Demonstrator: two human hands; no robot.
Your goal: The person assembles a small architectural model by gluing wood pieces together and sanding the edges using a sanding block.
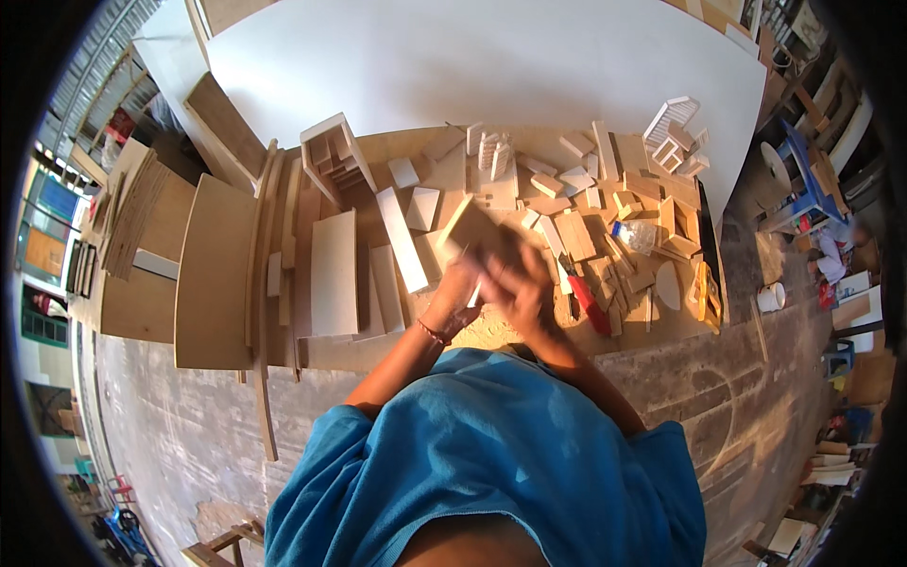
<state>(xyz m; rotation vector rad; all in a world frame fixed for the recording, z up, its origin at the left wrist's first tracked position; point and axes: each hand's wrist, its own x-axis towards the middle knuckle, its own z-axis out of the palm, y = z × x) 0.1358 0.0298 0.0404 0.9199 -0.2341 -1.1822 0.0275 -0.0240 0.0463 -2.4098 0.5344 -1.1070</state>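
Note:
My left hand (457,288) grips the lower edge of a flat rectangular piece of light wood (470,227), held tilted above the work board. My right hand (522,286) is blurred and lies against the same piece from the right; whether it holds a small tool I cannot tell. A thin red band sits on my left wrist. Both forearms come up out of a blue shirt (491,454).
Many small wood offcuts (605,213) cover the board's right half. A red-handled cutter (588,302) lies right of my hands. White strips (402,238), a white panel (333,272) and an open wooden box (333,156) lie left. A large white sheet (472,66) lies beyond.

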